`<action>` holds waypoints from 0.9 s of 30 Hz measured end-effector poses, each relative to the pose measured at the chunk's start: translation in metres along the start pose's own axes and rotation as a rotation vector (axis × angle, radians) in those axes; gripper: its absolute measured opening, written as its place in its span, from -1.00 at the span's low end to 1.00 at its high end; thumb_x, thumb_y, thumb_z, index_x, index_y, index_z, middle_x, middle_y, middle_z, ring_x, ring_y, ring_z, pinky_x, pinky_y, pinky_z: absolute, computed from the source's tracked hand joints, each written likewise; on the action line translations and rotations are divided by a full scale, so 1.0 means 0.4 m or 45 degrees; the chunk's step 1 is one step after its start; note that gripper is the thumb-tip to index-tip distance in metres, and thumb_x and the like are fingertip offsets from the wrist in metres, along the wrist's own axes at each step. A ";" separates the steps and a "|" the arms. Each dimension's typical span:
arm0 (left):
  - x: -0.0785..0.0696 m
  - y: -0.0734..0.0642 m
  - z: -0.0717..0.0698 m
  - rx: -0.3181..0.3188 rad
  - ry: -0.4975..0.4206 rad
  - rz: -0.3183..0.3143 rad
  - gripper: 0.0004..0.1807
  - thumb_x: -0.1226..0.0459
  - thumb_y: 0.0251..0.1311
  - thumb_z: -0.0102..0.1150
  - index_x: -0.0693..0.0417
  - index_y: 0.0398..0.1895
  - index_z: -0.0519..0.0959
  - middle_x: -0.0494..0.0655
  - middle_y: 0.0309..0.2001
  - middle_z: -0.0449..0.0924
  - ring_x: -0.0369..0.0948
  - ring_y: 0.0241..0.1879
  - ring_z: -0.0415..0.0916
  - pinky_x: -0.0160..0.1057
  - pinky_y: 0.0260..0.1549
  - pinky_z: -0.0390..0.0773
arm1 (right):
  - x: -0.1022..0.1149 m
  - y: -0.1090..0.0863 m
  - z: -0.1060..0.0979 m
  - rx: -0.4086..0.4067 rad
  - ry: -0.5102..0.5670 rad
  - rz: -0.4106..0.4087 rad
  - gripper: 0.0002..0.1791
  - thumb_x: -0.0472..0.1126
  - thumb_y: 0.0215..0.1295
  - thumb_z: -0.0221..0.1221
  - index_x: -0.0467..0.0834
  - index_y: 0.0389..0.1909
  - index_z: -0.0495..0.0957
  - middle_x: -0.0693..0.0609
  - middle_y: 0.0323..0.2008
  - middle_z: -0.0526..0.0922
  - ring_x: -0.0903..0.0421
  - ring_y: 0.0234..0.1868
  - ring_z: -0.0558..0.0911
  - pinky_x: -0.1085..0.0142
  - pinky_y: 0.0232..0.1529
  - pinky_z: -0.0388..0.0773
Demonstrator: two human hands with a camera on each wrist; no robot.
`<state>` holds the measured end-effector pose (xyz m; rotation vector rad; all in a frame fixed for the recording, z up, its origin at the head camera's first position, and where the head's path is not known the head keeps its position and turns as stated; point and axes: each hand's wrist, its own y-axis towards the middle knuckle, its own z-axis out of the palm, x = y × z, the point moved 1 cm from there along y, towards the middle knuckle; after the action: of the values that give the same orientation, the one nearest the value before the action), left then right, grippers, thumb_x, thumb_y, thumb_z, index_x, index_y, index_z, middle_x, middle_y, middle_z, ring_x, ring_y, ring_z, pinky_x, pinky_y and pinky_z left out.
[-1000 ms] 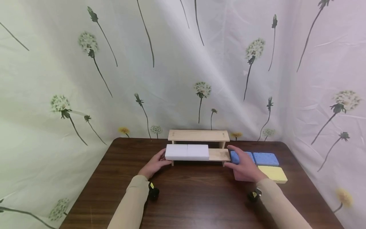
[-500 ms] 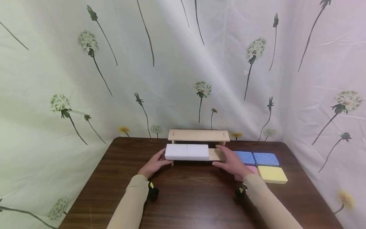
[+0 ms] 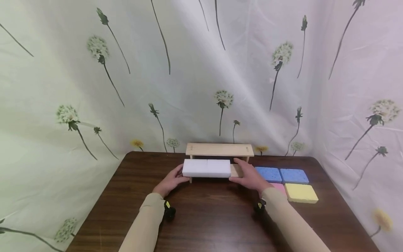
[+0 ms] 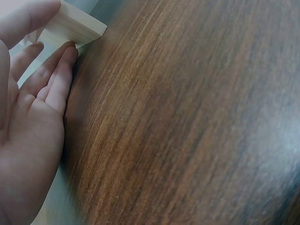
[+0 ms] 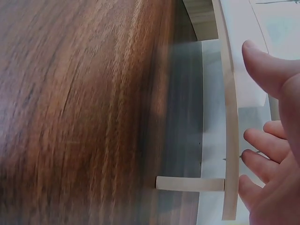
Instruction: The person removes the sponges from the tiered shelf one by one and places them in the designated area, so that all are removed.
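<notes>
Two white sponges (image 3: 206, 168) lie end to end on the lower board of a small two-tier wooden rack (image 3: 219, 149). At their left end is my left hand (image 3: 170, 181), thumb in front and fingers extended along the side. The left wrist view has its fingertips at a wooden leg (image 4: 77, 26) of the rack. My right hand (image 3: 251, 176) spans the lower board just right of the sponges, thumb toward the front edge. In the right wrist view, its thumb reaches over the white surface (image 5: 243, 42) and the other fingers bend loosely, with nothing pinched between them.
Right of the rack lie two blue sponges (image 3: 294, 175), a yellow sponge (image 3: 301, 193) and a pink sponge (image 3: 279, 188), partly hidden by the right arm. The dark wooden table (image 3: 207, 217) meets a flower-printed curtain (image 3: 201, 87) at the back.
My right hand has moved left from beside the blue and pink sponges to the white sponges' right end, uncovering more of the pink one. The left hand stays in place.
</notes>
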<state>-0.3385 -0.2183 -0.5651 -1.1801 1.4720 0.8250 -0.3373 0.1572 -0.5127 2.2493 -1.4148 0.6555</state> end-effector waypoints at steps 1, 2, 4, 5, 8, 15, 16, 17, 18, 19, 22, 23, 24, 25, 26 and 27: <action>0.001 -0.001 0.002 0.002 -0.004 0.001 -0.07 0.15 0.34 0.42 0.05 0.67 0.14 0.17 0.59 0.24 0.11 0.54 0.25 0.15 0.51 0.28 | -0.001 0.000 0.003 0.007 0.002 0.003 0.01 0.13 0.32 0.44 -0.19 0.62 0.19 -0.20 0.55 0.33 -0.20 0.53 0.35 -0.19 0.51 0.30; 0.002 -0.002 0.004 0.002 -0.006 0.006 -0.08 0.16 0.35 0.41 0.07 0.67 0.14 0.18 0.58 0.24 0.11 0.54 0.25 0.15 0.51 0.28 | -0.002 0.000 0.006 0.012 0.003 0.005 0.02 0.15 0.32 0.43 -0.19 0.62 0.19 -0.20 0.55 0.33 -0.19 0.53 0.34 -0.19 0.51 0.30; 0.006 -0.004 0.005 0.005 0.001 0.013 -0.09 0.18 0.36 0.40 0.09 0.67 0.13 0.20 0.58 0.24 0.12 0.54 0.25 0.15 0.50 0.29 | -0.004 0.002 0.011 0.020 -0.002 0.008 0.03 0.20 0.31 0.41 -0.19 0.62 0.18 -0.19 0.56 0.32 -0.18 0.54 0.34 -0.18 0.51 0.30; 0.006 -0.005 0.005 0.004 0.002 0.013 -0.09 0.19 0.36 0.39 0.10 0.67 0.13 0.21 0.58 0.24 0.12 0.54 0.25 0.15 0.50 0.29 | -0.005 0.004 0.014 0.021 -0.007 0.007 0.04 0.22 0.32 0.41 -0.19 0.62 0.18 -0.19 0.56 0.32 -0.18 0.54 0.34 -0.18 0.51 0.30; 0.009 -0.005 0.003 0.002 0.004 0.010 -0.07 0.19 0.36 0.40 0.10 0.67 0.11 0.20 0.59 0.21 0.12 0.55 0.24 0.15 0.51 0.28 | -0.005 0.012 0.020 0.023 -0.024 0.021 0.05 0.25 0.31 0.39 -0.17 0.63 0.17 -0.17 0.57 0.31 -0.16 0.55 0.32 -0.16 0.53 0.29; 0.011 -0.005 0.001 -0.008 -0.002 -0.011 -0.07 0.17 0.34 0.42 0.06 0.67 0.13 0.17 0.60 0.21 0.10 0.55 0.23 0.14 0.52 0.26 | 0.001 0.028 0.028 0.043 -0.003 0.031 0.06 0.25 0.32 0.39 -0.16 0.65 0.14 -0.16 0.59 0.27 -0.15 0.58 0.28 -0.14 0.56 0.25; 0.011 -0.006 0.001 -0.009 0.003 -0.013 -0.07 0.17 0.34 0.42 0.05 0.67 0.13 0.17 0.60 0.21 0.11 0.55 0.23 0.14 0.52 0.27 | 0.003 0.029 0.028 0.047 0.006 0.032 0.07 0.25 0.32 0.39 -0.16 0.65 0.14 -0.16 0.60 0.26 -0.15 0.58 0.28 -0.13 0.56 0.24; 0.011 -0.006 0.002 -0.010 0.005 -0.014 -0.07 0.17 0.34 0.41 0.06 0.67 0.13 0.18 0.60 0.21 0.11 0.55 0.23 0.15 0.52 0.27 | 0.005 0.030 0.028 0.051 0.013 0.035 0.07 0.24 0.32 0.39 -0.17 0.65 0.13 -0.16 0.60 0.25 -0.15 0.58 0.27 -0.13 0.56 0.23; 0.010 -0.007 0.003 -0.009 0.012 -0.012 -0.08 0.17 0.35 0.41 0.06 0.67 0.13 0.19 0.60 0.20 0.12 0.55 0.23 0.15 0.51 0.27 | 0.007 0.030 0.027 0.052 0.017 0.036 0.08 0.24 0.31 0.40 -0.18 0.65 0.13 -0.17 0.60 0.25 -0.16 0.59 0.27 -0.13 0.57 0.23; 0.011 -0.006 0.003 -0.009 0.015 -0.013 -0.08 0.17 0.35 0.41 0.06 0.67 0.13 0.18 0.60 0.20 0.12 0.55 0.23 0.15 0.52 0.27 | 0.009 0.032 0.027 0.055 0.015 0.036 0.08 0.24 0.32 0.40 -0.19 0.65 0.12 -0.18 0.60 0.24 -0.16 0.59 0.26 -0.13 0.57 0.23; 0.009 -0.004 0.004 -0.006 0.016 -0.010 -0.08 0.17 0.36 0.40 0.05 0.67 0.13 0.18 0.61 0.19 0.11 0.56 0.21 0.14 0.52 0.25 | 0.014 0.035 0.026 0.050 0.005 0.028 0.08 0.21 0.32 0.40 -0.23 0.64 0.12 -0.20 0.60 0.25 -0.17 0.58 0.27 -0.13 0.56 0.24; 0.009 -0.003 0.004 -0.003 0.016 -0.006 -0.08 0.16 0.36 0.40 0.04 0.67 0.13 0.17 0.61 0.20 0.11 0.56 0.21 0.14 0.52 0.25 | 0.014 0.036 0.025 0.045 0.001 0.021 0.07 0.20 0.33 0.40 -0.25 0.63 0.13 -0.22 0.59 0.26 -0.18 0.57 0.29 -0.13 0.55 0.25; 0.008 -0.001 0.004 0.000 0.019 -0.002 -0.08 0.15 0.36 0.40 0.04 0.67 0.13 0.16 0.61 0.20 0.10 0.56 0.22 0.14 0.52 0.26 | 0.015 0.038 0.025 0.038 -0.003 0.013 0.06 0.19 0.33 0.41 -0.26 0.62 0.15 -0.23 0.57 0.28 -0.19 0.56 0.30 -0.13 0.55 0.27; 0.008 0.001 0.003 -0.001 0.016 0.000 -0.09 0.16 0.35 0.41 0.02 0.67 0.14 0.15 0.61 0.20 0.09 0.56 0.22 0.14 0.52 0.25 | 0.016 0.040 0.024 0.034 -0.002 0.011 0.04 0.17 0.33 0.41 -0.26 0.62 0.16 -0.23 0.56 0.30 -0.18 0.56 0.32 -0.12 0.54 0.27; 0.006 0.003 0.003 -0.001 0.016 0.004 -0.09 0.15 0.35 0.41 0.01 0.67 0.15 0.14 0.61 0.20 0.09 0.56 0.22 0.14 0.52 0.26 | 0.016 0.042 0.024 0.028 0.004 0.011 0.03 0.16 0.33 0.42 -0.25 0.61 0.18 -0.23 0.56 0.32 -0.17 0.55 0.33 -0.12 0.54 0.28; 0.006 0.005 0.002 -0.003 0.013 0.006 -0.09 0.16 0.35 0.41 0.00 0.67 0.15 0.14 0.61 0.21 0.09 0.56 0.22 0.14 0.52 0.26 | 0.015 0.043 0.023 0.024 0.009 0.009 0.02 0.14 0.33 0.42 -0.25 0.61 0.19 -0.23 0.55 0.33 -0.17 0.54 0.34 -0.12 0.54 0.29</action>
<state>-0.3402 -0.2173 -0.5677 -1.1846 1.4830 0.8259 -0.3490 0.1406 -0.5152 2.2553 -1.4198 0.6812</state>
